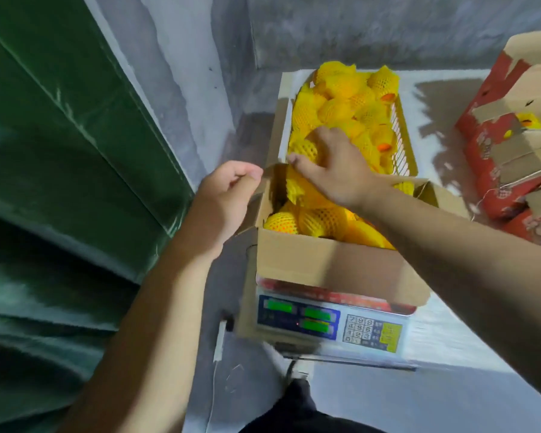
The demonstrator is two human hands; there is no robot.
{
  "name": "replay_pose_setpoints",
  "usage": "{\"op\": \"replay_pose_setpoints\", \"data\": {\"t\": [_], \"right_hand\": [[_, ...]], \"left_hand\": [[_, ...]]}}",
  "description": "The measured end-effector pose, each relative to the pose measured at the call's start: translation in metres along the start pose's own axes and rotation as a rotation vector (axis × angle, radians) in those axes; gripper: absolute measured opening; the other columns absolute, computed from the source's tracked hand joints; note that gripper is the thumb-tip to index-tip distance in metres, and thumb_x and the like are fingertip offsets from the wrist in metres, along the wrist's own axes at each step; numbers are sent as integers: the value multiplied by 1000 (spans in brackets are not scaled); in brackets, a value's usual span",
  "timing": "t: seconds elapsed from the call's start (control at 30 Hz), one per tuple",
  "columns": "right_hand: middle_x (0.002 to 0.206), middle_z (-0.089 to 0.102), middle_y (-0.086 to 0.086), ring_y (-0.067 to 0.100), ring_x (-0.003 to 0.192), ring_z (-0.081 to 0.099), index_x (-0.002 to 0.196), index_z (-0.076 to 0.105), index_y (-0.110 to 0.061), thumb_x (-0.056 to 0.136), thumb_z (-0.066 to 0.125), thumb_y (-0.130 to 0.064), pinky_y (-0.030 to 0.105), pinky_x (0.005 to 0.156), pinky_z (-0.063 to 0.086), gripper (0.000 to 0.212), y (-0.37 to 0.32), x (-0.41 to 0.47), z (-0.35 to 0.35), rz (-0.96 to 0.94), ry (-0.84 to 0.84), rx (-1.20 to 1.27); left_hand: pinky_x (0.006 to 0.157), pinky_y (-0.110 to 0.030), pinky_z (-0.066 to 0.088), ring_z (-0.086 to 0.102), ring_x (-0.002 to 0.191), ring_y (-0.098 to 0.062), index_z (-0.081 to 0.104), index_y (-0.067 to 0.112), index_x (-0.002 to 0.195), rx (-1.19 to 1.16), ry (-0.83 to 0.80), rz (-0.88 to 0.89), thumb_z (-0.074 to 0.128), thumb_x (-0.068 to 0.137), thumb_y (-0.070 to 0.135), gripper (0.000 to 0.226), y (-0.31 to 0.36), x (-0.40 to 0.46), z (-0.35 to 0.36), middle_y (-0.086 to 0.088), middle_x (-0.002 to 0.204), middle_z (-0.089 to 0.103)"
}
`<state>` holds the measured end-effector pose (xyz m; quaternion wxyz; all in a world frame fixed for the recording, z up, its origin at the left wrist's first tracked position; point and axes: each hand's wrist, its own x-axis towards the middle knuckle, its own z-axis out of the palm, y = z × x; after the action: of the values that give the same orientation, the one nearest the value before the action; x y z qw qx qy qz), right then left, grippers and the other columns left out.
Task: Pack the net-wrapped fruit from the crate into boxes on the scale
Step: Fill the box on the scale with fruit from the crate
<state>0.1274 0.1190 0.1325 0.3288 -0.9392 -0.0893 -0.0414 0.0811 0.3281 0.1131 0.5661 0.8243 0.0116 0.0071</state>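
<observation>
At the bottom centre of the frame the electronic scale [331, 323] stands on the worktop [444, 348], so that the open cardboard box [328, 260] set upon it can be weighed as it is filled; net-wrapped fruit [322, 221] already lies inside. At centre left, the left hand [222, 203] is held beside the box flap, its fingers curled and apparently holding nothing. Beyond, the right hand [334, 170] is reached into the yellow crate [402, 132], its fingers closed round one netted fruit [305, 148]. Red cartons [494, 145] are stacked at the right edge.
</observation>
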Motion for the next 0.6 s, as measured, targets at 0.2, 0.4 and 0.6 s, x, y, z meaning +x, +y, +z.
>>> {"op": "replay_pose_setpoints", "data": {"t": [0.2, 0.4, 0.6], "right_hand": [[167, 28, 10, 36, 154, 23, 163, 23, -26, 92, 60, -65, 52, 124, 19, 89, 17, -30, 11, -28, -211, -342], [158, 41, 15, 39, 146, 34, 154, 40, -20, 96, 61, -49, 55, 118, 30, 68, -6, -84, 0, -244, -250, -425], [142, 54, 16, 34, 131, 50, 148, 49, -15, 99, 62, -39, 46, 108, 42, 56, -29, -122, -16, -314, -223, -326]], "left_hand": [[71, -6, 42, 63, 91, 10, 66, 42, 92, 272, -89, -18, 62, 101, 28, 18, -10, -37, 7, 23, 96, 68], [73, 4, 40, 61, 98, 13, 69, 38, 106, 299, -88, 111, 63, 102, 31, 10, 2, -66, 13, 24, 104, 68], [85, -14, 48, 68, 101, -5, 68, 38, 107, 317, -89, 164, 62, 102, 32, 11, 7, -89, 12, 19, 106, 70]]}}
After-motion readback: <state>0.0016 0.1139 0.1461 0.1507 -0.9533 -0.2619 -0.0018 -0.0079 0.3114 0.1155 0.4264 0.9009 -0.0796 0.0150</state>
